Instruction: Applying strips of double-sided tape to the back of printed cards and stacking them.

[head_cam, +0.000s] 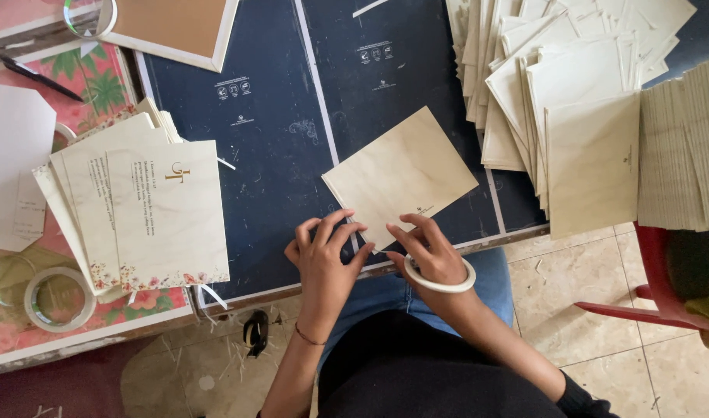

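A cream square envelope lies tilted on the dark blue table top, back side up. My left hand rests with spread fingers on its near corner. My right hand touches the same near edge with its fingertips, and a white roll of tape sits around that wrist like a bracelet. Neither hand has lifted the envelope.
A stack of printed floral cards lies to the left. Piles of cream envelopes fill the right side. A tape roll and a glass sit at the far left, a pen beyond. A red chair stands at right.
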